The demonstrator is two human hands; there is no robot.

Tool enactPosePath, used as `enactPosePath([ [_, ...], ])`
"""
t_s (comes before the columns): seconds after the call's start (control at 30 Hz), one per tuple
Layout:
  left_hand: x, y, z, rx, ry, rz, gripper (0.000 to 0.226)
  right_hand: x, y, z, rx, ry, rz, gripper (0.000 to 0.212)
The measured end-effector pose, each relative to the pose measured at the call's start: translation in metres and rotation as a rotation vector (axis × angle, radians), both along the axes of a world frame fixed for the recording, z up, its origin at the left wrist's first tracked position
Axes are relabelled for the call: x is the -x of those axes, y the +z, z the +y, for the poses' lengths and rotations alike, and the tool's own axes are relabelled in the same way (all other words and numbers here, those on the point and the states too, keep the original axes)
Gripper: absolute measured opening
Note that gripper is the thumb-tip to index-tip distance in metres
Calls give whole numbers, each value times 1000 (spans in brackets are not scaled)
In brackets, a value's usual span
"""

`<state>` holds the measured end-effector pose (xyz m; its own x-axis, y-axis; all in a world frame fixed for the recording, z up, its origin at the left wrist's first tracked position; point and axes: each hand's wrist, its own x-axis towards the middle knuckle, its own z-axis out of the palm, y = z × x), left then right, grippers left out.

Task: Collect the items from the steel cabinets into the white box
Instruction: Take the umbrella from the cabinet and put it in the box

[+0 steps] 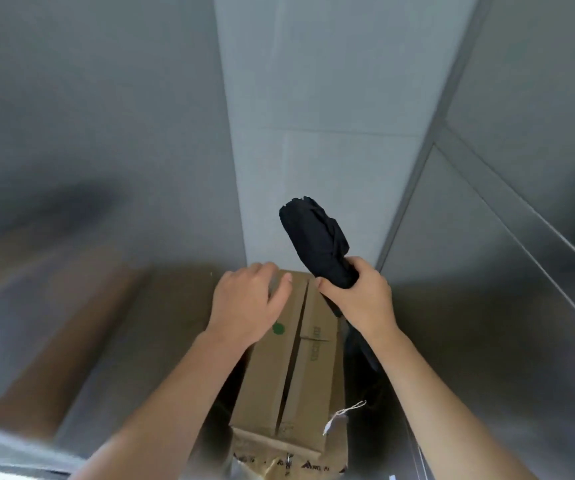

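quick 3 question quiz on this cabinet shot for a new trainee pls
1. True or false: the right hand grips a folded black umbrella.
2. The left hand lies on top of: A) a cardboard box B) a white plastic crate C) a stack of books.
3. Fill the gap: the round sticker on the box top is ___.

Key: 1 true; 2 A; 3 green.
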<state>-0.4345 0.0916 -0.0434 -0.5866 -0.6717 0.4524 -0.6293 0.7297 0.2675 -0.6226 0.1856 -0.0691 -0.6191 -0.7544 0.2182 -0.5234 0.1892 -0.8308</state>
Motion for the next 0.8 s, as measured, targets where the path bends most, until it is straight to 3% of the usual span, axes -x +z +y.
enactPosePath([
  [0.27,-67,11,53,-1,62,-74,50,-63,5,41,44,49,-27,28],
  [0.5,-127,14,113,-32,19,-15,50,-133,27,116,92,11,39,29],
  [0.8,-270,23,199,-44,123,37,50,-256,34,207,200,94,20,30],
])
